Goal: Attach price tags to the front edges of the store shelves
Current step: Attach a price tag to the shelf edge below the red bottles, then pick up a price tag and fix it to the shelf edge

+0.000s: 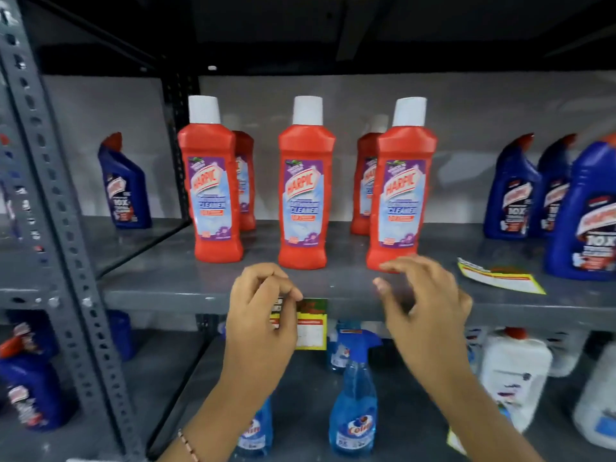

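**One tag going on the shelf lip, at least one more waiting**

So here's where things stand. The yellow-bordered paper price tag hangs off the front edge of the grey metal shelf, right below the middle one of the three red plastic cleaner bottles with white caps. The left hand has its fingertips pinched at the tag's top left corner, pressing it against the lip — whether it's properly stuck yet I can't tell, since the hand covers that side.

The right hand is empty, fingers spread and loosely curled, hovering just in front of the shelf edge to the right of the tag and not touching it (it's a bit motion-blurred, so don't ask me for fine detail).

Progress-wise, I'd call this early-to-middle. One tag looks nearly on. A second loose yellow and white tag lies flat on the shelf top further right, near the dark blue plastic cleaner bottles, so it isn't mounted. The rest of the visible front edge is bare — no tags on the left stretch or under the blue bottles, and the lower shelf's lip isn't in view.
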Demonstrator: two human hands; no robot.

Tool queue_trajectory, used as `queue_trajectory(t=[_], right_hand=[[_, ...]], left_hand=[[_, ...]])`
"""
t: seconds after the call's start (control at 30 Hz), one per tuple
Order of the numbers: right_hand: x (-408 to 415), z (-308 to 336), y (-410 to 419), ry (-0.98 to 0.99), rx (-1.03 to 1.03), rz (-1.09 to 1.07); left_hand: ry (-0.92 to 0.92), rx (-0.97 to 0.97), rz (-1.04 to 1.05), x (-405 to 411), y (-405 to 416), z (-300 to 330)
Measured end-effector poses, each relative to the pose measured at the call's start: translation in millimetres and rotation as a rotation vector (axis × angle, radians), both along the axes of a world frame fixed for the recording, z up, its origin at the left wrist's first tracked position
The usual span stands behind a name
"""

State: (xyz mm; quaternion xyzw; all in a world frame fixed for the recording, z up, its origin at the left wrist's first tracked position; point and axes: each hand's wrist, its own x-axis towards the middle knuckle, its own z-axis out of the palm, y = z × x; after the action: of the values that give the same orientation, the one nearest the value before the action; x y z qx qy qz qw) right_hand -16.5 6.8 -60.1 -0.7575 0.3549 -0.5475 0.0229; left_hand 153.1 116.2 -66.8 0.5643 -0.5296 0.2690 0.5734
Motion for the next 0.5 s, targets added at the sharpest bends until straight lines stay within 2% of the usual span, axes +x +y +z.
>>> queue_trajectory(t=[0.1, 0.17, 0.23, 0.3, 0.37, 0.43, 0.5], right_hand=[[-59.2, 22.5, -42.2, 0.019, 0.184, -0.337], [-98.7, 39.3, -70.7, 0.16, 0.434, -0.515], [-124.3, 44.6, -95.0, 0.322, 0.619, -0.544], [-134.7, 46.7, -112.3, 0.296, 0.642, -0.379], [-136.5, 51.1, -119.6, 0.149, 0.62, -0.124], [-140.6, 52.5, -122.8, 0.034, 0.608, 0.071], [-151.3, 50.7, -123.5, -0.054, 0.522, 0.169]], left_hand=[[0.058, 0.05, -0.177, -24.5, -18.2, 3.6], [0.054, 0.066, -0.254, -45.9, -33.4, 8.7], [0.067, 0.111, -0.305, -68.0, -50.4, 14.0], [0.103, 0.178, -0.31, -88.5, -69.6, 18.8], [0.178, 0.248, -0.273, -107.7, -89.8, 25.1], [0.312, 0.301, -0.271, -124.0, -108.7, 33.6], [0.435, 0.331, -0.292, -140.7, -123.2, 42.2]])
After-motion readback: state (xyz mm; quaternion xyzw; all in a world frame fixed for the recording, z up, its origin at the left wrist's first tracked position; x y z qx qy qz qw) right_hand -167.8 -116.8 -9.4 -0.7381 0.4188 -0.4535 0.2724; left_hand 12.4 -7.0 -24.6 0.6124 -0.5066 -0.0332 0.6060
